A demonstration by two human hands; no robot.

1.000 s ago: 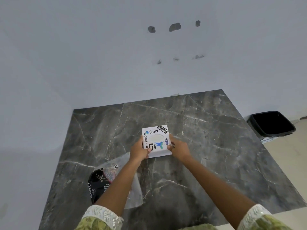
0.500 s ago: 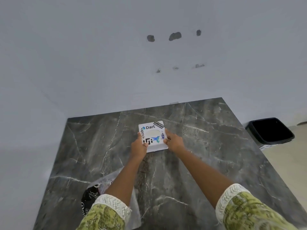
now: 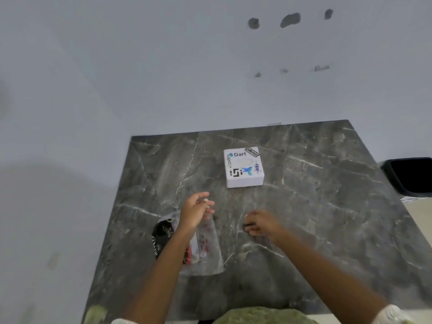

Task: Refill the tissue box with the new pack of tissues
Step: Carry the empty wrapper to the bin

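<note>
A white square tissue box [image 3: 243, 168] covered with stickers stands alone on the dark marble table [image 3: 315, 206], its oval slot facing up. Nearer to me, a clear plastic wrapper [image 3: 205, 244] with black and red print lies flat on the table. My left hand [image 3: 196, 210] hovers over the wrapper's far end, fingers apart, holding nothing. My right hand [image 3: 261, 223] is to the right of the wrapper, low over the table, fingers loosely curled and blurred; nothing shows in it. Both hands are apart from the box.
A black waste bin [image 3: 409, 174] stands on the floor past the table's right edge. A plain grey wall [image 3: 163, 66] with several small holes rises behind the table. The table's near edge is at my body.
Both hands held the tissue box by its sides; they have let go and drawn back toward me. The box now stands free farther out on the table.
</note>
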